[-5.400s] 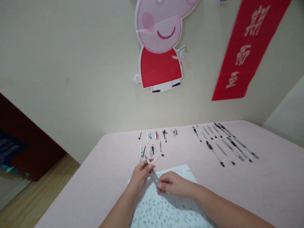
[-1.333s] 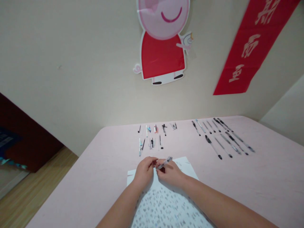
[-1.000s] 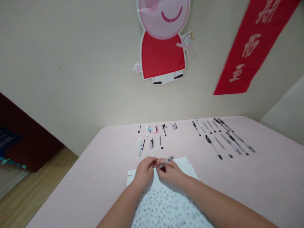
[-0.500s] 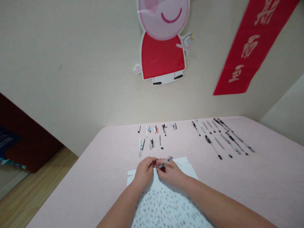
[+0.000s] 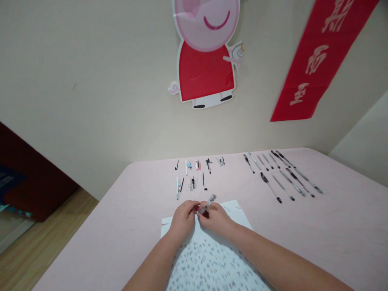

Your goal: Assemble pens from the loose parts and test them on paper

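My two hands meet over the top edge of a white printed sheet [image 5: 212, 258] on the pink table [image 5: 333, 234]. In my right hand [image 5: 216, 216] I grip a clear pen barrel [image 5: 208, 203], whose free end slants up and to the right. The fingertips of my left hand [image 5: 182, 217] are pinched at the barrel's near end; what they hold there is too small to make out.
Small pen parts [image 5: 194, 178] lie in two short rows just beyond my hands. Several whole pens [image 5: 281, 178] lie side by side at the back right. A cartoon pig cutout [image 5: 206, 52] and a red banner [image 5: 315, 60] hang on the wall behind the table.
The pen barrel has tipped a little more upright in my right hand. Both hands stay together at the sheet's top edge. The view has shifted slightly.
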`<state>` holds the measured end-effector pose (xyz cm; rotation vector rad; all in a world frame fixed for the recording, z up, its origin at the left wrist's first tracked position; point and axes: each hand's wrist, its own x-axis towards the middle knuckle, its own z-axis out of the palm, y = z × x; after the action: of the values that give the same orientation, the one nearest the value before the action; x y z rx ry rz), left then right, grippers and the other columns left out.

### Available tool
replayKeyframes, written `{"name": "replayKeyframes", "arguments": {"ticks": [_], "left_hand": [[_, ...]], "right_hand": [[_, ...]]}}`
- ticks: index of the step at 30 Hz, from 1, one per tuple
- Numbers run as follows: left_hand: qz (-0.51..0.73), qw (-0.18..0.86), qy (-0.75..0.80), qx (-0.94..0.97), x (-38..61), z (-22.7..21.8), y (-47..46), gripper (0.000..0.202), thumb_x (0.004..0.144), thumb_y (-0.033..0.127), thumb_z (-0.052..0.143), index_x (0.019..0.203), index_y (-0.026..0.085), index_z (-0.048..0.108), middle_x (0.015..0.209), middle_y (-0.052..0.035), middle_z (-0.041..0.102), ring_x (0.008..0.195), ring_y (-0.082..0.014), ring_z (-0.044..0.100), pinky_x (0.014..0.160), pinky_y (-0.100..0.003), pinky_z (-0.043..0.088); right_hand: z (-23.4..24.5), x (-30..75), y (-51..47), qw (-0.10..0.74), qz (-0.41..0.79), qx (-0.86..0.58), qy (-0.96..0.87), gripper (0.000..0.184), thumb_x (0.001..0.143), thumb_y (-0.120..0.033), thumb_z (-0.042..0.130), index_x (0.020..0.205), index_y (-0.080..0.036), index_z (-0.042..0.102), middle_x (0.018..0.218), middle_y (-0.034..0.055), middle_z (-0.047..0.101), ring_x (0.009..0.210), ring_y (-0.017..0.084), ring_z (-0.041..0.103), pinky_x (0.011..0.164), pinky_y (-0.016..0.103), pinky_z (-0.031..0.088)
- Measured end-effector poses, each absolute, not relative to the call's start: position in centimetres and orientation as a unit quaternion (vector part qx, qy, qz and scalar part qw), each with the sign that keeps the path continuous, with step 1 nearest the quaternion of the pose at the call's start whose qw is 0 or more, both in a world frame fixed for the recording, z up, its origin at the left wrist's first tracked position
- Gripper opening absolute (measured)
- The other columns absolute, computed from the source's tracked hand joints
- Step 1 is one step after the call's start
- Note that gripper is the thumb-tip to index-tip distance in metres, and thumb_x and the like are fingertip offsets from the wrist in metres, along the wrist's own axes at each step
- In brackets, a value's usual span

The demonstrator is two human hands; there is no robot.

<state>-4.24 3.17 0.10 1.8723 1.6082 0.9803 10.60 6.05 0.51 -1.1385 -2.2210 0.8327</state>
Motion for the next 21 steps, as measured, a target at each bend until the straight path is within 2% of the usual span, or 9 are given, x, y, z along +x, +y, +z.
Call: {"name": "replayKeyframes", "arguments": {"ticks": [16, 21], "left_hand": [[0.337, 0.238, 0.594, 0.690, -4.22, 0.12, 3.17, 0.038, 0.070, 0.002, 0.041, 0.092, 0.017, 0.069, 0.083, -0.0052, 0.067, 0.080, -0.0179, 0.060, 0.076, -0.029, 0.045], [0.334, 0.235, 0.595, 0.692, -4.25, 0.07, 3.18, 0.038, 0.070, 0.003, 0.041, 0.092, 0.016, 0.069, 0.083, -0.0058, 0.067, 0.080, -0.0182, 0.060, 0.076, -0.029, 0.045]], "right_hand": [[0.19, 10.51, 6.19, 0.255, 0.319, -0.431, -0.804, 0.011, 0.071, -0.016, 0.051, 0.072, -0.019, 0.062, 0.059, -0.0004, 0.060, 0.053, 0.013, 0.051, 0.055, 0.022, 0.035], [-0.12, 10.52, 6.21, 0.265, 0.318, -0.420, -0.807, 0.013, 0.070, -0.015, 0.051, 0.073, -0.019, 0.063, 0.062, 0.0005, 0.062, 0.058, 0.014, 0.054, 0.058, 0.022, 0.038]]}}
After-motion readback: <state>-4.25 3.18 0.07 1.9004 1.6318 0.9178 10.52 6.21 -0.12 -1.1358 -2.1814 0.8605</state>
